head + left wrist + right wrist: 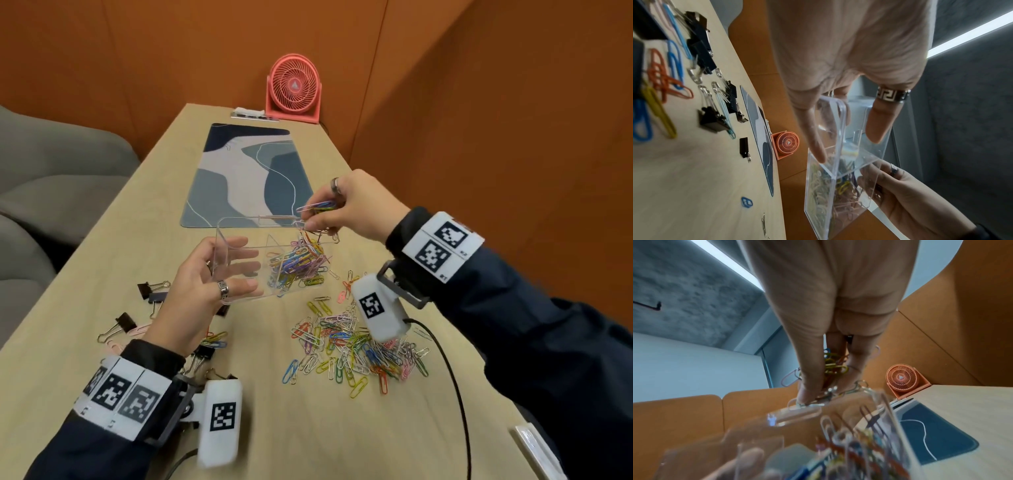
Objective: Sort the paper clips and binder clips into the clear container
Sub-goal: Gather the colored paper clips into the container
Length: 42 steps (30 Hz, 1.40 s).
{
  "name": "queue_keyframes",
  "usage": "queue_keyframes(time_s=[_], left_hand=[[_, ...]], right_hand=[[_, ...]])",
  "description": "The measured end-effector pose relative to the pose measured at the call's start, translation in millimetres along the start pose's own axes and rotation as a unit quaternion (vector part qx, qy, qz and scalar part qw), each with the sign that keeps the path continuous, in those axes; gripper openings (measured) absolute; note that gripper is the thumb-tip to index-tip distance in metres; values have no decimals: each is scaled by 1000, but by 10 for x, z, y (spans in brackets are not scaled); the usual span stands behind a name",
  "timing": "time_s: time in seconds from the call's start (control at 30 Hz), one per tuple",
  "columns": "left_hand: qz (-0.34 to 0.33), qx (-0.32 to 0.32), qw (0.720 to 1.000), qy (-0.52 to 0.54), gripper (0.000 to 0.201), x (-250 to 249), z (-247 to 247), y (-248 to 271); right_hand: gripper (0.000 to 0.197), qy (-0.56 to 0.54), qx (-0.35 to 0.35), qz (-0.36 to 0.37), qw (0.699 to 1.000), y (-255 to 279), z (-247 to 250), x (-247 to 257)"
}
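The right hand [356,209] pinches a bunch of coloured paper clips [320,207] between thumb and curled fingers, right over the far right corner of the clear container [239,236], while the left hand [202,291] grips that container by its near left side, fingers visible through the wall, and holds it tilted off the wooden table [102,260]. The container is divided, and the right-hand compartment already carries a heap of paper clips [298,262]; the left-hand compartment looks empty from the head view. To do this drop well, I judge the right hand should lower the bunch inside the rim before loosening, since a few clips dangle past the edge and could catch on the wall or spill outside. The left hand should hold the box steady and lean it so the clips slide away from the divider. A large scatter of loose paper clips [346,346] lies on the table just near of the container, under the right wrist, and black binder clips [150,291] lie at the left beside and under the left hand, so much sorting remains. Those binder clips presumably belong in the empty compartment.
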<state>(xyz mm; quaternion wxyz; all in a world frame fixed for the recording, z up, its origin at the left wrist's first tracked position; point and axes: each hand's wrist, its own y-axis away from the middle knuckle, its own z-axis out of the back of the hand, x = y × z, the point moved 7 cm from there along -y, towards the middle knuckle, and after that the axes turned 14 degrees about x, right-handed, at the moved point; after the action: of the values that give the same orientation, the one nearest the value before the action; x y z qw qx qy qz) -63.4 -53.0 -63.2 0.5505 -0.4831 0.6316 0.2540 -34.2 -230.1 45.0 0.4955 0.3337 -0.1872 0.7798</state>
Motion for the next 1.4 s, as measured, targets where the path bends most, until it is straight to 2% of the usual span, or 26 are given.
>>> queue_keyframes(time_s=[0.17,0.27,0.33,0.47,0.53,0.6,0.7,0.8,0.93,1.07,1.17,1.3,1.4], left_hand=[[-7,5,1000,8,50,-15,1,4],[-10,5,1000,6,60,-19,16,3],[-8,2,1000,5,59,-18,15,2],[-9,4,1000,9,56,-16,19,5],[-8,5,1000,6,67,-12,20,4],[-9,6,1000,7,64,-9,16,2],[-17,8,1000,19,51,-20,11,4],[-17,14,1000,16,57,-17,7,3],[-15,9,1000,7,65,-7,21,-3],[-17,12,1000,10,68,-8,19,-9],[-18,14,1000,5,66,-15,23,2],[-11,12,1000,-9,75,1,13,4],[-6,12,1000,0,62,27,9,-5]], right_hand=[[21,39,-1,5,999,-65,-117,9],[23,34,16,21,999,-34,-167,17],[25,16,19,17,1000,-18,-166,-3],[18,9,-20,25,999,28,-70,9],[14,42,-33,39,998,70,-22,38],[11,99,-39,32,994,127,8,53],[30,210,-20,-4,978,185,-23,1],[39,299,1,-33,954,198,-121,-49],[50,270,39,-53,961,176,-198,-79],[45,205,14,-24,978,166,-131,-48],[45,229,40,-22,972,132,-215,-70],[43,234,83,-32,968,130,-293,-138],[46,226,65,-25,972,136,-202,-145]])
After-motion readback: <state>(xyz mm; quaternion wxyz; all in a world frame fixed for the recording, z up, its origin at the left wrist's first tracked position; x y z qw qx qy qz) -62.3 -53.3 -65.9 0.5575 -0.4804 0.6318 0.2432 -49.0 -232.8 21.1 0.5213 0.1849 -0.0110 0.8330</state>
